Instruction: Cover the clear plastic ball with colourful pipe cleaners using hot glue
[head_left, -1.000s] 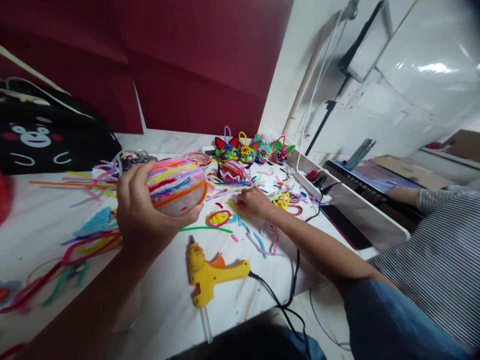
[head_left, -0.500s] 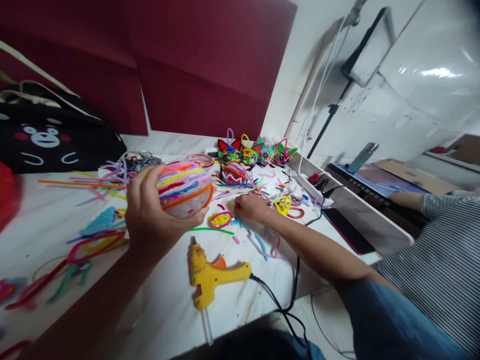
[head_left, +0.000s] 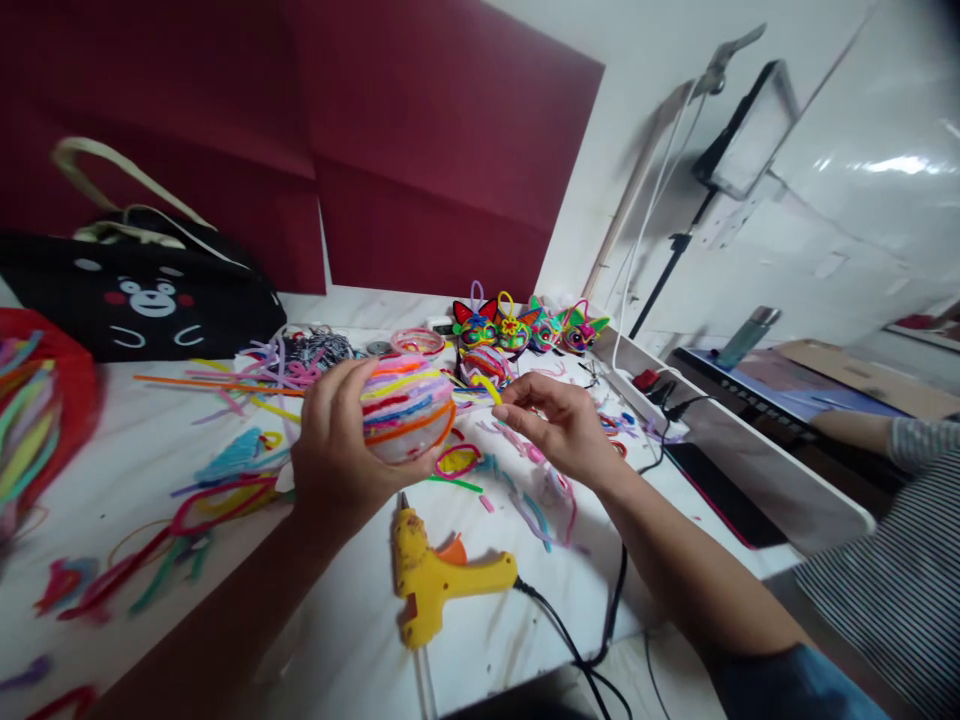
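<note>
My left hand is wrapped round a pale ball banded with colourful pipe cleaners in orange, yellow, purple, red and blue. To its right, my right hand pinches a short yellow pipe cleaner piece between thumb and fingers, a little apart from the ball. Below the ball lies a yellow glue gun on its side, a clear glue stick out of its back end. A yellow shape with a pink outline rests on the table between the hands.
Several cat-faced ornaments stand at the back. Loose pipe cleaners are strewn over the white table. A black bag sits back left. A black cable runs rightward past a phone. A person in a striped shirt is at right.
My right hand has risen from the table with the yellow pipe cleaner piece in its fingers. My left hand still holds the ball. The whole view has shifted slightly.
</note>
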